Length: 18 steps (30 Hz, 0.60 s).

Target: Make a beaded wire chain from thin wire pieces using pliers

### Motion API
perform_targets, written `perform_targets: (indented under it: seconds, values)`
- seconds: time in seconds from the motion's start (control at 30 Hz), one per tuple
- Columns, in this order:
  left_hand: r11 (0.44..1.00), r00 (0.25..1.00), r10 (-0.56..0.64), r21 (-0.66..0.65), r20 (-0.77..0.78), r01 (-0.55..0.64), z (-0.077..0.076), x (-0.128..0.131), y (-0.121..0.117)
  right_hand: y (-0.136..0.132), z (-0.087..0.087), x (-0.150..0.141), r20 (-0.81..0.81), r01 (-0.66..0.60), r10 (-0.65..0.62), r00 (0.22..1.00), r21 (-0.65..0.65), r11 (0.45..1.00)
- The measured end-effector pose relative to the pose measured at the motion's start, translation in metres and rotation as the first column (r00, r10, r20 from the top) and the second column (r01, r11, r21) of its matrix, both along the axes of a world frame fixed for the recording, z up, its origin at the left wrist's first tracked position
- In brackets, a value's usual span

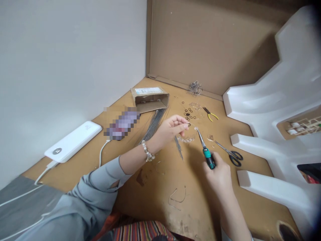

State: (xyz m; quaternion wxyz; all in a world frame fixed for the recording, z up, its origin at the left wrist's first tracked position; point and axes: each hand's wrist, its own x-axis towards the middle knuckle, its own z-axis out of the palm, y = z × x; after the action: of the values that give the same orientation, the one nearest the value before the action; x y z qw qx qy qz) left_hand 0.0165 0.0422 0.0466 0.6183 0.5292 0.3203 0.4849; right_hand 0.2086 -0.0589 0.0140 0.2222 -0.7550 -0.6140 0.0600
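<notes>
Pliers — right hand curled closed round handles; left hand fingertips pinching wire, inward from desk edges; slack pinch — bead could slip off.

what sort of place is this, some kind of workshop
Probably a small craft workbench for wire work: the right hand holds green-handled pliers, a bundle of thin wires lies on the surface, and scissors lie to the right.

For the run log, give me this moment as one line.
left hand: pinching thin wire | right hand: gripping teal-handled pliers, tips at clear bead | nearby: black rings, yellow-handled pliers, scissors
</notes>
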Motion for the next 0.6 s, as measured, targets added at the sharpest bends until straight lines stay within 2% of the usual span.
perform_targets:
  seconds: [0.1, 0.33, 0.4, 0.53, 0.6]
  values:
    - [0.998, 0.998, 0.053, 0.029, -0.041, -0.052, -0.002, 0.0, 0.003, 0.0, 0.0, 0.001, 0.01, 0.005, -0.005, 1.0, -0.01, 1.0]
    - [0.973, 0.972, 0.165, 0.187, -0.17, -0.133, -0.006, 0.0, -0.001, -0.001, 0.001, 0.0, 0.032, -0.008, 0.008, 0.999, -0.006, 1.0]
    - [0.948, 0.949, 0.225, 0.276, -0.221, -0.16, -0.007, -0.001, -0.002, -0.001, 0.001, -0.002, 0.049, -0.007, 0.007, 0.999, -0.012, 1.0]
    - [0.855, 0.876, 0.374, 0.479, -0.303, -0.199, -0.01, -0.003, -0.001, -0.003, 0.002, -0.005, 0.075, -0.015, 0.017, 0.997, -0.02, 1.0]
    - [0.864, 0.884, 0.341, 0.477, -0.318, -0.162, -0.011, -0.004, 0.0, -0.003, 0.001, -0.006, 0.086, -0.013, 0.016, 0.996, -0.041, 0.999]
